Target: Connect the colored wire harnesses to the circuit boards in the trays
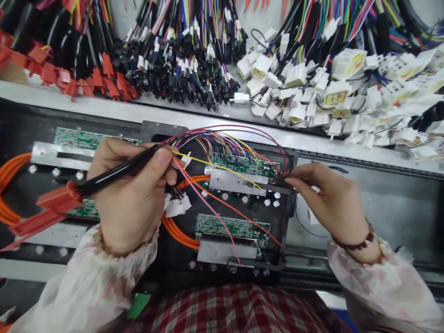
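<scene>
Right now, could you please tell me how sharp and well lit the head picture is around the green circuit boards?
Head view: even light, no harsh shadows; the flat silver metal plate shows glare; the green circuit board reads sharply; the black tube in the left hand carries a highlight.

Pretty bright, even indoor light here, with only soft shadows and a bit of glare on the aluminium plate (236, 182). Far from that plate the wide-angle edges bow, and fine detail looks slightly soft.
</scene>
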`<state>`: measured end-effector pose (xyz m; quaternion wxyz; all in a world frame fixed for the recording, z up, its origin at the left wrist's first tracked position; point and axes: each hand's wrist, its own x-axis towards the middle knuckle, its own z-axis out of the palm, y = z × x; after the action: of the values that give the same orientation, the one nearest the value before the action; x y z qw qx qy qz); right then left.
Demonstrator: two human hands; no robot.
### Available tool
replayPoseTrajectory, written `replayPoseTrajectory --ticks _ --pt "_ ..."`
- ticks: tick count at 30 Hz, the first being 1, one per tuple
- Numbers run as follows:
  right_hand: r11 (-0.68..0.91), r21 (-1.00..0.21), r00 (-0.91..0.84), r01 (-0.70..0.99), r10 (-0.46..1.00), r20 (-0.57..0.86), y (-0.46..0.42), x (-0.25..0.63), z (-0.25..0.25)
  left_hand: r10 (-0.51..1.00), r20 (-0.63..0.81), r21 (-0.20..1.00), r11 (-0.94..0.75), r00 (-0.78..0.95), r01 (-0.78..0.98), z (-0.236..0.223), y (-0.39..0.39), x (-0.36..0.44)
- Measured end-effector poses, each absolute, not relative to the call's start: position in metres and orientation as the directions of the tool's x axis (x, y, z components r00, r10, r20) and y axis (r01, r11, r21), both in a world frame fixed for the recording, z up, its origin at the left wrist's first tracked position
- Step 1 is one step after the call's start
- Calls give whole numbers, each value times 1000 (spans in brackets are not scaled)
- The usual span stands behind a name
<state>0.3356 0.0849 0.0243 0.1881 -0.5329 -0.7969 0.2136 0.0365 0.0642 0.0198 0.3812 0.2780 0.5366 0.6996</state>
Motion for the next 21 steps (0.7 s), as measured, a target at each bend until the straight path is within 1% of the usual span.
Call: replayPoseTrajectory --ticks 2,4,7,9,14,16,19,21 --pt "374 -431 -319 821 927 197 82 324 34 838 -15 962 -136 -545 -236 19 64 37" --pt "446 -382 -367 809 892 264 80 307 40 841 2 961 -152 -540 -232 18 64 38" --pt "587 -408 -547 699 807 224 79 280 44 850 20 967 -150 -527 -206 17 61 38" --pt "621 -417 -587 664 778 225 80 267 44 858 19 972 -137 -514 -193 16 59 38" --pt "579 -389 -452 717 810 372 90 250 42 859 45 975 -149 -509 -165 14 56 36" --pt "567 -412 -451 714 821 349 93 246 36 864 79 979 -161 -498 -123 12 56 35" --pt "542 -494 -475 680 839 266 93 243 26 863 151 981 -190 -482 -32 10 57 33" --pt "530 -499 -470 686 846 252 91 243 26 856 180 979 -204 -485 3 10 57 32"
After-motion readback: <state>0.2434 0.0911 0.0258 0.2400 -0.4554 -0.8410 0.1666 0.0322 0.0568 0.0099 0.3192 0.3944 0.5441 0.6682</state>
